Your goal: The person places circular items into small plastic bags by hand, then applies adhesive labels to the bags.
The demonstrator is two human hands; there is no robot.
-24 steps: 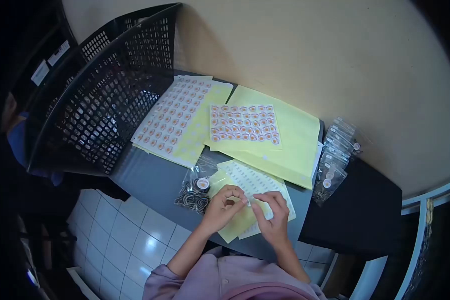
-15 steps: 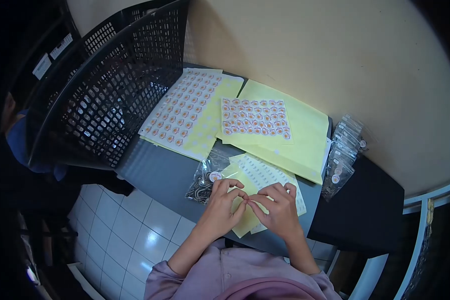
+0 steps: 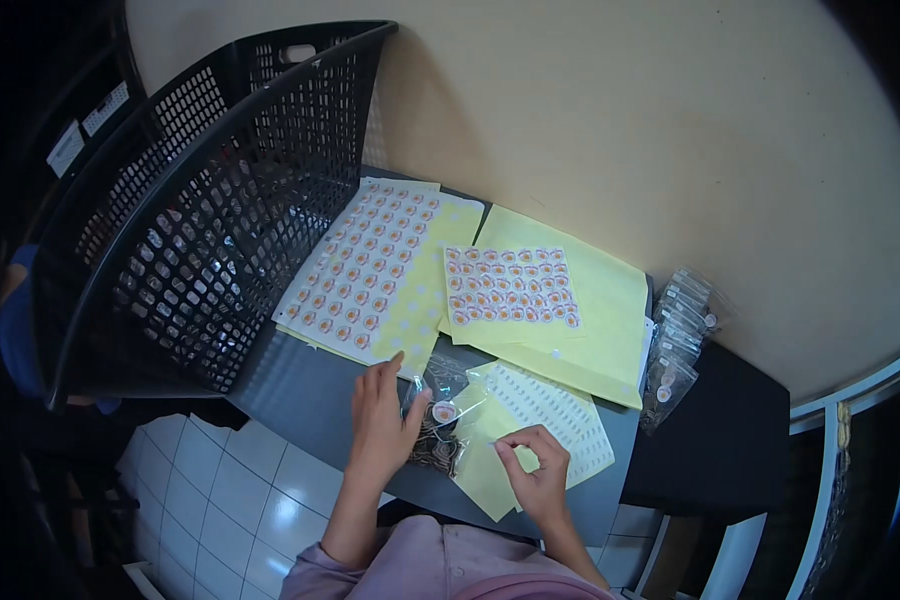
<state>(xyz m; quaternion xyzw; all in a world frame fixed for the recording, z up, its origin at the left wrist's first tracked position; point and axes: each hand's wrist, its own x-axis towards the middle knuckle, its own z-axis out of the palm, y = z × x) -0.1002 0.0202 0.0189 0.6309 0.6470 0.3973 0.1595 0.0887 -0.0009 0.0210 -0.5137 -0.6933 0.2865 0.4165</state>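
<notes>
Now the hands are working apart rather than meeting fingertip to fingertip: the left hand (image 3: 378, 425) is reaching over to the bag (image 3: 435, 448), while the right hand (image 3: 540, 478) is hovering on the bag's right side. The left hand is opening, its fingers extending and its thumb overlapping the bag's near-left edge, though whether it is touching the plastic I cannot tell. That shift is bringing the bag into the handling, with attention no longer centring on the small pinch between both hands. The right hand is curling, thumb and forefinger nearly meeting; a pale speck (image 3: 493, 443) is showing at their tips, too small to name, and I cannot tell whether it is being gripped. The bag is lying on the tabletop (image 3: 288, 385), holding dark coils and showing a round sticker (image 3: 444, 412). Just right of the bag, a label sheet (image 3: 570, 425) is lying beside a yellow sheet (image 3: 485, 485). Beyond the bag, two sticker sheets are spreading out, the larger (image 3: 345, 275) to its left, the smaller (image 3: 510, 285) to its right. A black basket (image 3: 225, 205) is standing beyond them on the bag's left, and packets (image 3: 678, 325) are overlapping well to its right.
</notes>
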